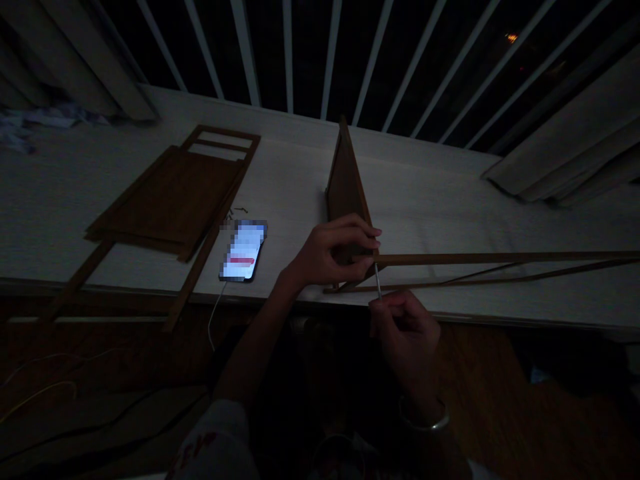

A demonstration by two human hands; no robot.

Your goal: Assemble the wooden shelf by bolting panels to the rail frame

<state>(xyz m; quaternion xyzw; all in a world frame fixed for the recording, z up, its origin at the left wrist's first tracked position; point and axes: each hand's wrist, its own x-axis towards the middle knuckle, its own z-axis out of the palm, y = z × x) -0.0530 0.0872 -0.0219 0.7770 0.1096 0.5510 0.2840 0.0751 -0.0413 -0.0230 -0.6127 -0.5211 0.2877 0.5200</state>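
Observation:
My left hand pinches the corner where an upright brown wooden panel meets a long thin wooden rail that runs off to the right. My right hand is just below it, fingers closed round a thin metal tool whose tip points up at that joint. A bracelet sits on my right wrist. The scene is dim.
A flat brown wooden frame panel lies at the left on the pale ledge. A lit phone with a cable lies beside it. White window bars stand behind. Curtains hang at both sides. A second thin rail lies under the first.

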